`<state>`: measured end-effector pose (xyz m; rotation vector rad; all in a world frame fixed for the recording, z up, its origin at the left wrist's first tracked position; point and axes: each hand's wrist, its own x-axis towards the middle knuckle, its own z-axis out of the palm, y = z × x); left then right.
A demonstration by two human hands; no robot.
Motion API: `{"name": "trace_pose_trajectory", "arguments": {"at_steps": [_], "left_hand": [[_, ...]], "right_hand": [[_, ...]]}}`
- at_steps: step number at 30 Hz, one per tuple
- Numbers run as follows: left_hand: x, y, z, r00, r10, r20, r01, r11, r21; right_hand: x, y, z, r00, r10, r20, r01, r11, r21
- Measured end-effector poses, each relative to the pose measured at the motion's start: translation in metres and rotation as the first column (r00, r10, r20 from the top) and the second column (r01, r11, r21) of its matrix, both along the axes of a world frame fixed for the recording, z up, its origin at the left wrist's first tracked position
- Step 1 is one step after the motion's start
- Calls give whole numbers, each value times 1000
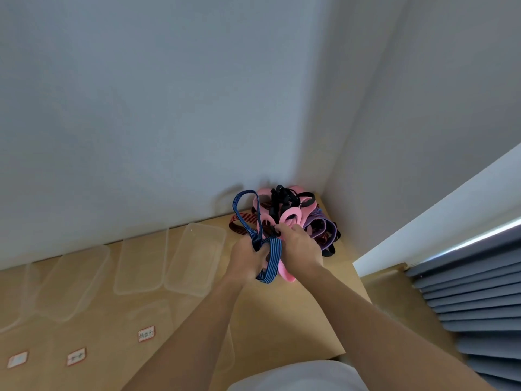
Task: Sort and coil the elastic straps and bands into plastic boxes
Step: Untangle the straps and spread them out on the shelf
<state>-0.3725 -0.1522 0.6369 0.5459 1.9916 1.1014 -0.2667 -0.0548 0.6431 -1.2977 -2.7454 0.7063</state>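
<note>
The pale wooden counter [296, 314] fills the lower half of the view and runs into a wall corner at 1 o'clock. Grey blind slats [473, 292] hang at 4 o'clock, off the counter's edge. Clear plastic boxes lie in a row at 9 o'clock of the hands – one nearest [194, 258], the next [141, 263] beside it, a third [70, 280] further out.

The tangle [304, 213] of pink, black, purple and red-striped straps and bands sits heaped in the corner, at 12 o'clock of the hands.

The left hand [248, 261] has its fingers curled round a blue striped strap [275, 249], whose loop rises toward 11 o'clock. The right hand [301, 246] digs curled fingers into the near edge of the tangle; which band it pinches I cannot tell. A pink band [284, 273] hangs between the two hands.

Small red-bordered labels [146, 333] [76, 356] lie on the counter at 7 o'clock – the writing is too blurred to read.
</note>
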Motion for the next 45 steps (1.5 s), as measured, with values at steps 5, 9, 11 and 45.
{"name": "trace_pose_trajectory", "arguments": {"at_steps": [5,9,11,45], "left_hand": [[-6,3,3,989,133,-69,-132,991,16],[-11,1,2,988,142,-62,-139,989,55],[-12,-3,3,991,123,-45,-118,988,97],[13,-65,102,972,175,-155,-137,964,229]], "right_hand": [[0,7,-3,999,-2,-45,3,1000,8],[9,8,-5,981,-141,-136,135,989,-52],[11,9,-4,970,-175,-168,156,980,-120],[58,1,-10,723,-662,-200,245,516,-820]]}}
